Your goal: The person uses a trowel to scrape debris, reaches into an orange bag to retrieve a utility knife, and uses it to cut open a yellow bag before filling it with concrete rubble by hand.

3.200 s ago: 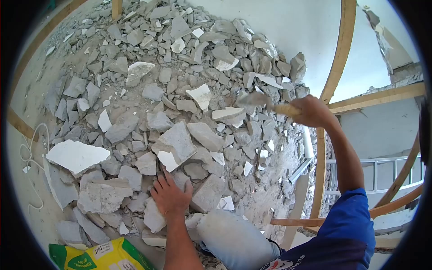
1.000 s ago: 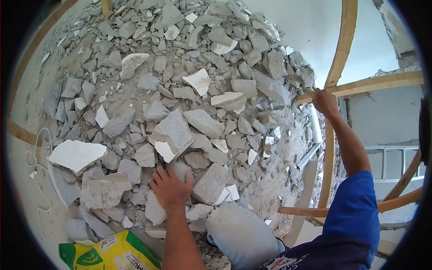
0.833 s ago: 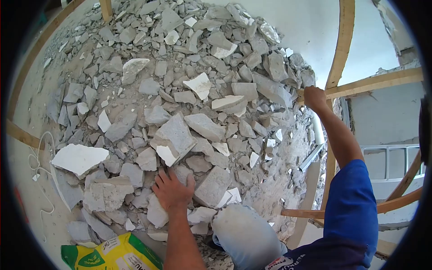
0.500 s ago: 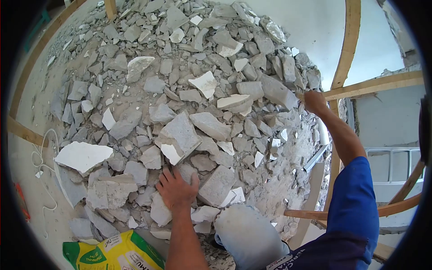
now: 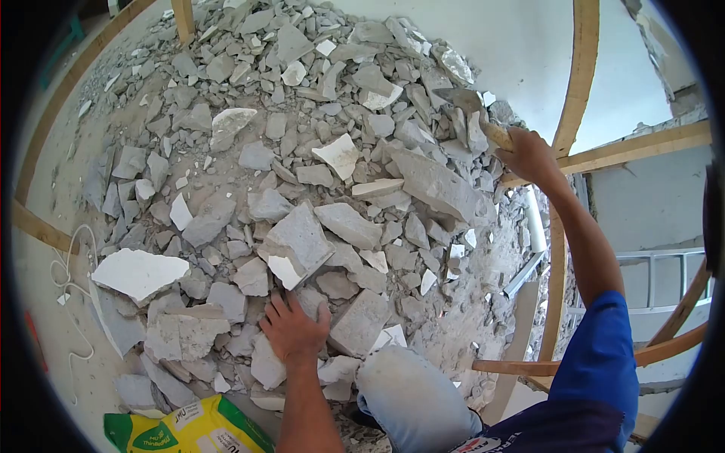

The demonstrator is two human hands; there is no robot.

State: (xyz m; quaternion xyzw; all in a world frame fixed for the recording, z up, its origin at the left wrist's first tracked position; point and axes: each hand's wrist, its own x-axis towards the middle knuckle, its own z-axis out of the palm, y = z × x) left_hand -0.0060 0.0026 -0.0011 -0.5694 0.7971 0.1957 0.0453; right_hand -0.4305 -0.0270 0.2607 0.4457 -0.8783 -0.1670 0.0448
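Head view: the right hand [image 5: 529, 155] is closed around the wooden handle [image 5: 497, 136] of a metal-headed tool [image 5: 462, 100], which lies over the rubble pile's [image 5: 317, 143] far right edge, near the pale wall [image 5: 513, 45]; whether its head touches the rubble cannot be told. The left hand [image 5: 294, 328] is spread palm-down at the near side, fingers beside a grey chunk with a white face [image 5: 298, 241], pinching nothing and apparently bracing the body. Beyond them are a denim-clad knee [image 5: 411, 389] at the near edge, a yellow-green bag [image 5: 189, 430] at the near left corner and timber framing [image 5: 570, 83] on the right. The step in hand looks like working the broken pieces with the tool; another stroke would call for a firm grip, clearance from the timber and steady support on loose rubble.
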